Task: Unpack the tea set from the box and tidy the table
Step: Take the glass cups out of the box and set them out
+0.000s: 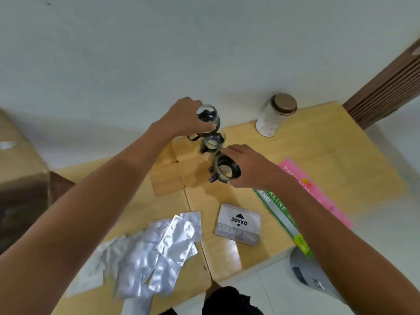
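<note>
Three small glass cups with black holders are near the table's far side. My left hand (181,119) grips the farthest cup (208,114), held just above the wooden coasters (172,176). A second cup (212,142) stands free between my hands. My right hand (250,167) wraps around the nearest cup (226,170), which rests at the coasters' right edge. The cardboard box (20,169) sits at the far left, partly out of view.
A wooden table (318,142) holds a lidded glass jar (276,115) at the back, a Joyko stamp pad box (237,223), several silver foil pouches (147,253), and pink and green packets (318,189) under my right forearm. A grey device (311,273) stands beyond the near right edge.
</note>
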